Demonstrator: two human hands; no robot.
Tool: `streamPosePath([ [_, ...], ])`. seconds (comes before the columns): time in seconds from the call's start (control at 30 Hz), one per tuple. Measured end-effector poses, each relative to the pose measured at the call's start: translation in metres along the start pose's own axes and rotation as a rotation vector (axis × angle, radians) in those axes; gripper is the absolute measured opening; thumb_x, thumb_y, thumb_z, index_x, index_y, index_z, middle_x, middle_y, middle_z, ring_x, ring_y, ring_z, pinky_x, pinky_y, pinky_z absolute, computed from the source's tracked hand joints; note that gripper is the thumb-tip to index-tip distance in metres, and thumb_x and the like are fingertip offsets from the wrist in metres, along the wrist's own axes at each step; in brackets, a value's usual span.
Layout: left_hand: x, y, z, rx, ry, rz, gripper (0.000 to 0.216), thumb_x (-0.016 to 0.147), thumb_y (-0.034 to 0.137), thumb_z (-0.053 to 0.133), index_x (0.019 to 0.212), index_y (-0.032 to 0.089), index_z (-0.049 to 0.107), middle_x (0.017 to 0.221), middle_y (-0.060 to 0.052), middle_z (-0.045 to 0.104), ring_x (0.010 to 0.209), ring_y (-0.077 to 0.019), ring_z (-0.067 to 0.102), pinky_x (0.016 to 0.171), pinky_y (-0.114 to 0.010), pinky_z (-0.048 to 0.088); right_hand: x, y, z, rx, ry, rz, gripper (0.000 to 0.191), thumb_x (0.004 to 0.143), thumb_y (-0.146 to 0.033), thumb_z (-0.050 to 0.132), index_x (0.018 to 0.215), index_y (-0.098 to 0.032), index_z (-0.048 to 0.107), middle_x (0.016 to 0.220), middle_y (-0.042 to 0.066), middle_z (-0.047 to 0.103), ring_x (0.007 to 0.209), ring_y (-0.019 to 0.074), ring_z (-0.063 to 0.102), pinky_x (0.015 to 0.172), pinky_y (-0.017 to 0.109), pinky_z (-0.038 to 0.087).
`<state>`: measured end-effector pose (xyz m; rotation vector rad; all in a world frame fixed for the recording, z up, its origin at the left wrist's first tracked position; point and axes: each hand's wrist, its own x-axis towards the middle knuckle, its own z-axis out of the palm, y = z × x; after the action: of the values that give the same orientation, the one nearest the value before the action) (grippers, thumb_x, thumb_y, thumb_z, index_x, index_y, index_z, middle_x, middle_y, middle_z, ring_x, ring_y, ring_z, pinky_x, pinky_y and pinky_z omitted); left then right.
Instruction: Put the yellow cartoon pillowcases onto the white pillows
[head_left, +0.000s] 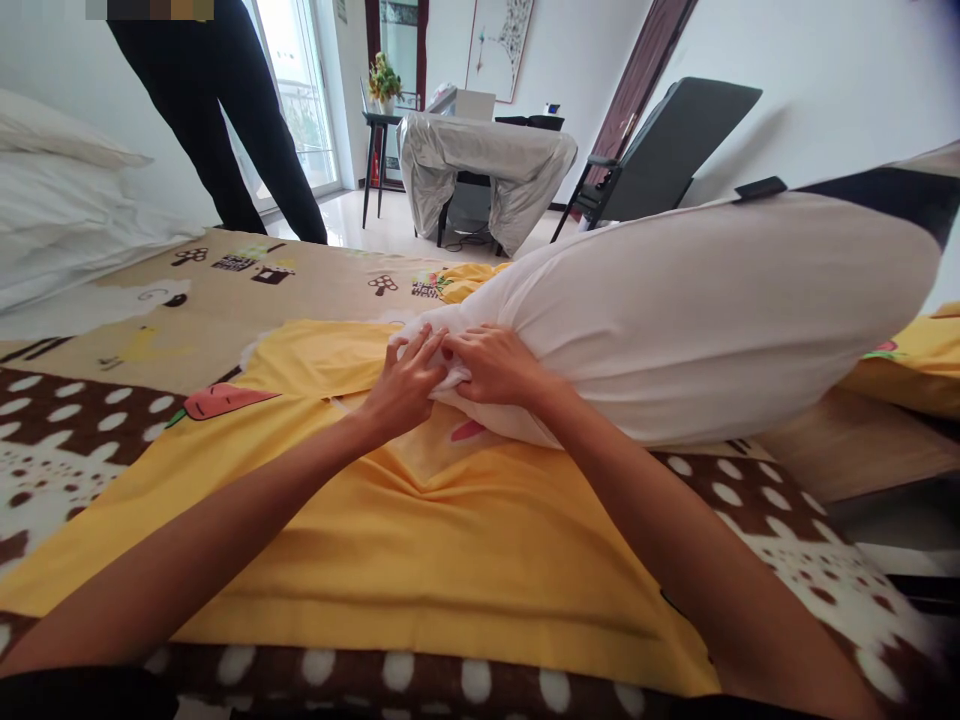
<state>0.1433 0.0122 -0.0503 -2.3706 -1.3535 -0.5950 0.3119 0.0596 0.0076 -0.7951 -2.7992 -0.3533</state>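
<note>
A big white pillow [705,310] lies across the bed, its near end bunched at the middle. My left hand [409,380] pinches that bunched end with fingers curled on the fabric. My right hand [491,365] grips the same end from the other side, fingers closed over it. Under both hands spreads a yellow pillowcase [420,540] printed with a carrot [221,400], lying flat on the patterned bed cover [67,430].
White pillows [52,190] are stacked at the far left. A person in dark trousers [225,120] stands beyond the bed. A covered desk [487,160], a grey chair [667,150] and a glass door stand farther back. The bed's right edge drops to the floor.
</note>
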Motion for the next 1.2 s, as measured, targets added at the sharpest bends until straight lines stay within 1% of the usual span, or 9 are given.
streamPosePath([
  [0.2, 0.006, -0.003, -0.002, -0.056, -0.104, -0.003, 0.033, 0.069, 0.006, 0.047, 0.096, 0.015, 0.065, 0.142, -0.018, 0.045, 0.134, -0.0343, 0.037, 0.096, -0.054, 0.031, -0.002, 0.003, -0.006, -0.054, -0.035, -0.065, 0.047, 0.072, -0.025, 0.062, 0.116, -0.012, 0.057, 0.102, 0.011, 0.066, 0.098, 0.0253, 0.055, 0.085, 0.033, 0.032],
  [0.37, 0.002, -0.012, -0.01, -0.032, -0.133, 0.065, 0.033, 0.077, 0.02, 0.052, 0.108, 0.012, 0.059, 0.144, -0.02, 0.04, 0.133, -0.0348, 0.037, 0.1, -0.053, 0.03, -0.001, 0.002, -0.003, -0.071, -0.026, -0.053, 0.043, 0.075, -0.027, 0.062, 0.115, -0.014, 0.058, 0.101, 0.011, 0.066, 0.096, 0.0246, 0.055, 0.084, 0.033, 0.031],
  [0.43, -0.005, -0.013, -0.012, -0.001, -0.114, 0.081, 0.037, 0.078, 0.023, 0.053, 0.112, 0.011, 0.055, 0.145, -0.02, 0.039, 0.134, -0.0347, 0.036, 0.1, -0.052, 0.03, 0.001, 0.001, -0.001, -0.067, -0.01, -0.048, 0.041, 0.076, -0.031, 0.062, 0.114, -0.014, 0.058, 0.098, 0.01, 0.067, 0.093, 0.0245, 0.056, 0.082, 0.033, 0.031],
  [0.53, -0.02, -0.01, -0.01, 0.094, 0.029, 0.092, 0.032, 0.082, 0.019, 0.051, 0.113, 0.012, 0.053, 0.147, -0.02, 0.037, 0.137, -0.0327, 0.032, 0.101, -0.049, 0.03, 0.003, 0.003, -0.001, -0.046, 0.004, -0.026, 0.038, 0.076, -0.037, 0.063, 0.108, -0.015, 0.06, 0.096, 0.009, 0.068, 0.091, 0.024, 0.057, 0.08, 0.032, 0.031],
  [0.63, -0.034, -0.006, -0.004, 0.174, 0.12, 0.241, 0.031, 0.089, 0.014, 0.043, 0.117, 0.023, 0.053, 0.136, -0.01, 0.053, 0.13, -0.0236, 0.044, 0.098, -0.041, 0.035, 0.005, 0.009, -0.006, 0.018, 0.007, 0.026, 0.031, 0.075, -0.035, 0.064, 0.101, -0.018, 0.062, 0.092, 0.006, 0.068, 0.086, 0.0213, 0.058, 0.076, 0.03, 0.031],
  [0.7, -0.038, -0.002, -0.001, 0.186, 0.03, 0.4, 0.034, 0.092, 0.012, 0.04, 0.118, 0.028, 0.053, 0.126, -0.004, 0.061, 0.121, -0.0179, 0.053, 0.095, -0.036, 0.04, 0.006, 0.013, -0.009, 0.069, 0.003, 0.058, 0.029, 0.072, -0.026, 0.063, 0.1, -0.02, 0.064, 0.088, 0.004, 0.068, 0.08, 0.0187, 0.058, 0.072, 0.028, 0.031],
  [0.8, -0.034, 0.004, 0.001, 0.176, -0.085, 0.521, 0.036, 0.093, 0.012, 0.037, 0.125, 0.023, 0.051, 0.131, -0.007, 0.058, 0.124, -0.0186, 0.05, 0.1, -0.035, 0.04, 0.009, 0.017, -0.014, 0.122, 0.013, 0.133, 0.03, 0.07, -0.015, 0.058, 0.098, -0.022, 0.065, 0.082, 0.001, 0.067, 0.073, 0.0159, 0.056, 0.065, 0.025, 0.029],
  [1.0, -0.02, 0.015, 0.006, 0.131, -0.124, 0.383, 0.052, 0.084, 0.01, 0.048, 0.135, 0.019, 0.041, 0.153, -0.013, 0.027, 0.139, -0.0342, 0.026, 0.111, -0.053, 0.027, 0.015, 0.014, -0.016, 0.187, 0.083, 0.284, 0.026, 0.077, -0.022, 0.054, 0.101, -0.021, 0.065, 0.077, 0.001, 0.066, 0.068, 0.0151, 0.054, 0.061, 0.025, 0.03],
  [1.2, -0.002, 0.009, 0.023, -0.048, -0.233, 0.202, 0.045, 0.085, 0.015, 0.048, 0.13, 0.02, 0.048, 0.137, -0.013, 0.051, 0.128, -0.0323, 0.042, 0.096, -0.047, 0.043, 0.012, 0.0, -0.029, 0.248, 0.149, 0.325, 0.026, 0.076, -0.02, 0.053, 0.099, -0.019, 0.065, 0.078, 0.0, 0.065, 0.066, 0.0145, 0.053, 0.06, 0.024, 0.031],
])
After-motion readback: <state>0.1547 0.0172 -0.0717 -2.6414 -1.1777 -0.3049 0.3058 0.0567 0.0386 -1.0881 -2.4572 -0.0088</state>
